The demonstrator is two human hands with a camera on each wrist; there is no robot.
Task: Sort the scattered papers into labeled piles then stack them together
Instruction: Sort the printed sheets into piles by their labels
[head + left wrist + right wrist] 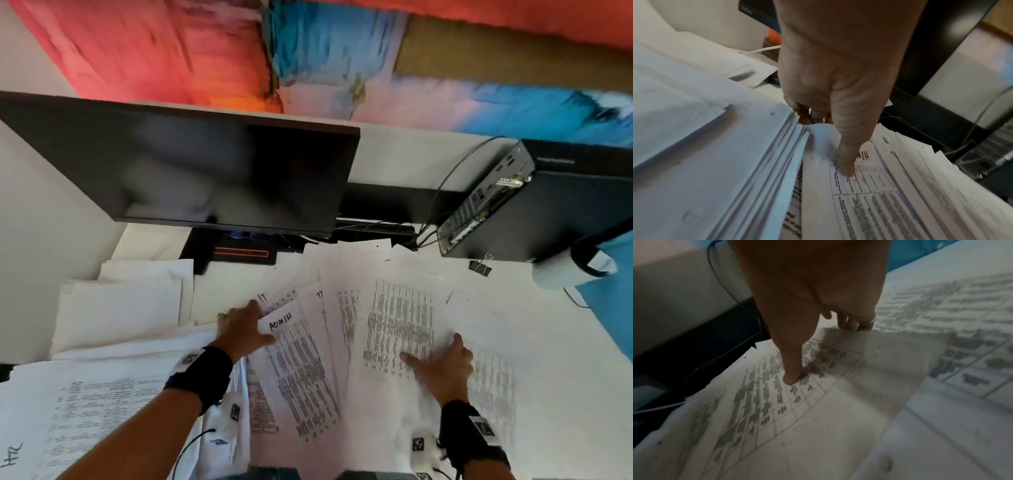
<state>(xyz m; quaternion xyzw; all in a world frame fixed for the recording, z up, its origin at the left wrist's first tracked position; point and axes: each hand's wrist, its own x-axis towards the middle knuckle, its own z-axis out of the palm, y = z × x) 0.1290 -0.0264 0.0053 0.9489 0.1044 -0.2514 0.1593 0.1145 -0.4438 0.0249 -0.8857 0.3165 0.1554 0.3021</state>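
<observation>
White bench [236,277] strewn with papers [342,308] below a monitor [191,168].
Left hand [245,327] grips a stack's [719,146] edge; right hand [442,366] pinches a printed sheet [818,402].

A: Sheet under left thumb [846,168]?
B: White w/ black grid table [865,183], black handwriting just beyond the thumb.
A: Under right thumb [792,376]?
B: White sheet [797,410], grey gridlines, dark text blocks.

Papers [394,325] fan across desk [513,308], before monitor [191,171]. Computer case [548,205] behind right; binder clip [481,265] just before it. Thick stack [116,308] left.
</observation>
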